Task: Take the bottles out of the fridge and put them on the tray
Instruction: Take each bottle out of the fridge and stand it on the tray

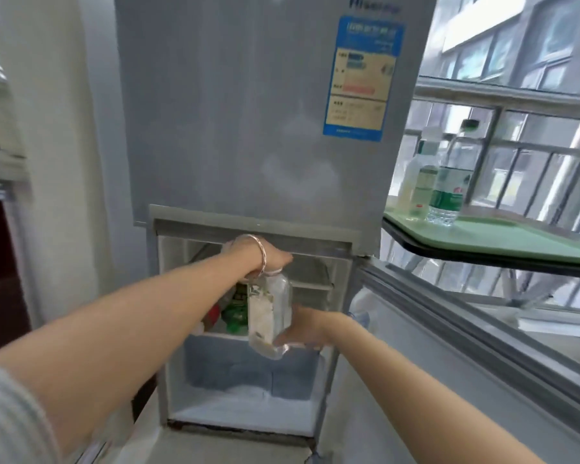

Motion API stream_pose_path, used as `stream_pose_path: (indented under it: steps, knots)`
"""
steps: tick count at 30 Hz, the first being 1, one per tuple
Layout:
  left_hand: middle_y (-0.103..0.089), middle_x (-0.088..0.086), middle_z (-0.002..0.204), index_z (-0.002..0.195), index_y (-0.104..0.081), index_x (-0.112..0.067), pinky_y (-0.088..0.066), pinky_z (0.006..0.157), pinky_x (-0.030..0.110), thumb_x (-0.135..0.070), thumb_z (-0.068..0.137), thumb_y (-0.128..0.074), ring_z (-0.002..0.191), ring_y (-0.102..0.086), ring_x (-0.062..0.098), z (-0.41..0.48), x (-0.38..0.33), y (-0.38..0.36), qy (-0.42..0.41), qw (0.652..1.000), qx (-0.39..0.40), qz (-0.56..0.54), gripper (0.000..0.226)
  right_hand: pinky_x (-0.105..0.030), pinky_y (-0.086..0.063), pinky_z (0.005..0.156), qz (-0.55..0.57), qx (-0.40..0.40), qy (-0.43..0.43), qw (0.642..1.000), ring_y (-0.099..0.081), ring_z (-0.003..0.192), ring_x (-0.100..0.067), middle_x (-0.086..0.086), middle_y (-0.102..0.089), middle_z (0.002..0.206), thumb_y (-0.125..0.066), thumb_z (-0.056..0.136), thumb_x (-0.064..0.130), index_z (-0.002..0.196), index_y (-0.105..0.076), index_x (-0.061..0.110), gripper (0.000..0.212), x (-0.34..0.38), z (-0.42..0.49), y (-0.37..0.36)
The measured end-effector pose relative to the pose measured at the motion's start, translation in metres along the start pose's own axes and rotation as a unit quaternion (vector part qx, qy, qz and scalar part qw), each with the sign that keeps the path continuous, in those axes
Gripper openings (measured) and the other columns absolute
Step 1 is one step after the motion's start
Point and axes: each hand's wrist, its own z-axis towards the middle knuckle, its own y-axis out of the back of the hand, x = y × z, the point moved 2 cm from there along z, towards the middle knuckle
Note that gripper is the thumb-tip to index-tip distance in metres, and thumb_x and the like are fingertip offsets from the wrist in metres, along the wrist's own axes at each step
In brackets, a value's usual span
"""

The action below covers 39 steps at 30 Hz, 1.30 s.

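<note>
A clear, pale-labelled plastic bottle [269, 313] is gripped on top by the left hand [265, 257], its base cupped supportively by the right hand [303, 329].

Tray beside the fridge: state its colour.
The tray is pale green, clearest in the head view.

We record bare left forearm [131, 316] and right forearm [399, 380], grey ribbed sleeve [10, 416], thin silver bangle [261, 254] on left wrist.

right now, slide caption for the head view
Left hand on top, right hand under base, holding a clear bottle at the open fridge
</note>
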Motion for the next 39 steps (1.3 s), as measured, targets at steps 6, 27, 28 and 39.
stream_pose_path:
  steps: [6,27,28,39]
  knots:
    - [-0.065,0.009,0.122,0.119,-0.063,-0.013,-0.044,0.105,0.044,-0.073,0.074,-0.038,0.117,-0.061,0.030,-0.067,-0.080,0.076,-0.063,0.993,-0.098,0.028,0.080,-0.036,-0.056,0.078,0.240,-0.074,0.071,0.965,-0.063,0.094,-0.021,-0.011,-0.063,0.122,-0.073,0.083,0.014,0.114,-0.056,0.015,0.035,0.001,-0.094,0.054]
    - [-0.059,0.016,0.112,0.136,-0.038,0.000,-0.057,0.088,0.041,-0.066,0.091,-0.028,0.092,-0.062,0.024,-0.010,-0.329,0.074,-0.290,0.887,-0.023,-0.359,0.080,-0.037,-0.056,0.081,0.105,-0.572,-0.091,0.808,-0.062,0.101,-0.027,-0.007,-0.058,0.111,-0.087,0.057,0.046,0.118,-0.036,0.009,0.088,-0.162,-0.156,0.282]
    - [-0.060,0.015,0.112,0.131,-0.045,0.001,-0.054,0.094,0.042,-0.062,0.093,-0.026,0.096,-0.061,0.025,0.001,-0.341,0.064,-0.292,0.886,0.004,-0.361,0.076,-0.036,-0.056,0.083,0.111,-0.576,-0.112,0.802,-0.063,0.101,-0.027,-0.006,-0.059,0.110,-0.087,0.057,0.048,0.117,-0.036,0.009,0.087,-0.174,-0.146,0.292]
    - [-0.049,0.004,0.074,0.121,-0.055,0.002,-0.042,0.058,0.024,-0.046,0.101,-0.026,0.064,-0.046,0.014,0.086,-0.401,0.013,-0.324,0.871,0.070,-0.363,0.059,-0.048,-0.058,0.083,0.187,-0.553,-0.199,0.787,-0.062,0.106,-0.039,-0.021,-0.044,0.134,-0.091,0.053,0.037,0.138,-0.022,0.007,0.114,-0.242,-0.044,0.346]
